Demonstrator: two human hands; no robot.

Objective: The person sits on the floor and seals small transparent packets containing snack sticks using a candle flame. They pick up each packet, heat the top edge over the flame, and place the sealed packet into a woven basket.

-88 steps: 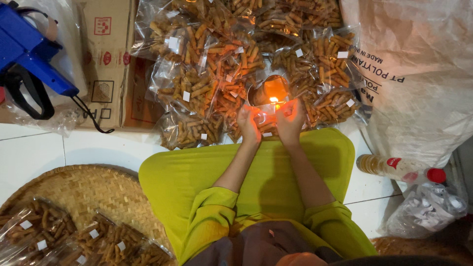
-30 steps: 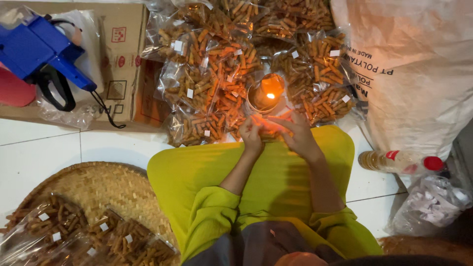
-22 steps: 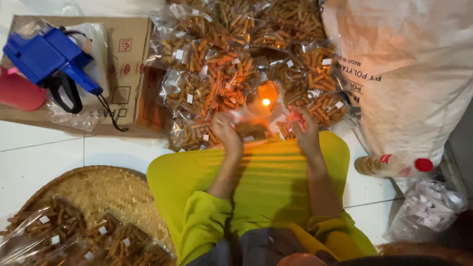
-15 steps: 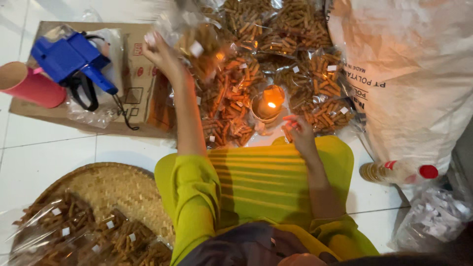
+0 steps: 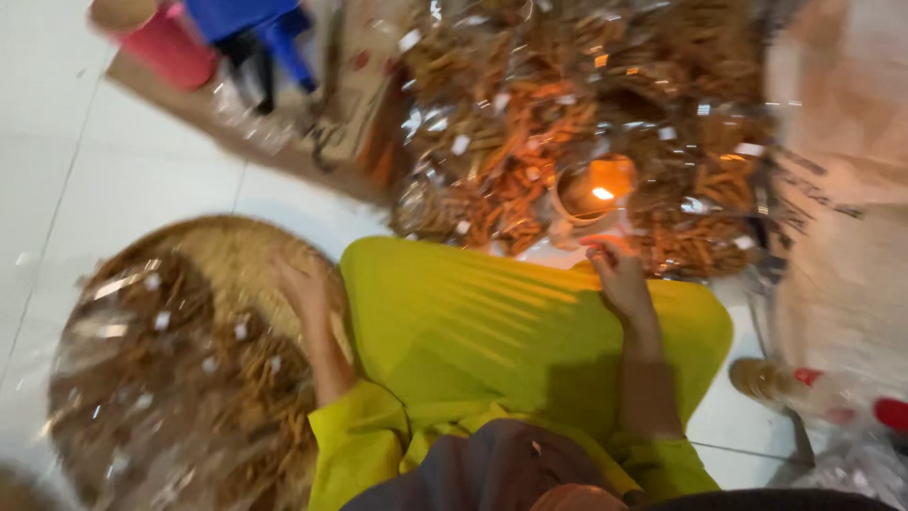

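The view is motion-blurred. My left hand (image 5: 301,284) reaches down to the left and rests on the round woven tray (image 5: 218,251), at the edge of several clear bags of orange-brown snack sticks (image 5: 180,378). The blur hides whether it grips a bag. My right hand (image 5: 619,276) lies on my yellow-green lap (image 5: 492,322), fingers loosely apart and empty. Just beyond its fingertips a small flame (image 5: 602,193) burns in a round holder. Past the flame lies a heap of filled, sealed snack bags (image 5: 530,104).
A large white woven sack (image 5: 842,199) stands on the right, with a red-capped bottle (image 5: 813,388) lying at its foot. At the back left, a flattened cardboard box (image 5: 350,123) carries a pink cup (image 5: 170,43) and a blue tool (image 5: 251,28). White floor tiles (image 5: 113,180) lie on the left.
Both hands were together at the flame. My left hand then went up to the heap of bags and has now swung down to the woven tray. The right hand dropped onto my lap.
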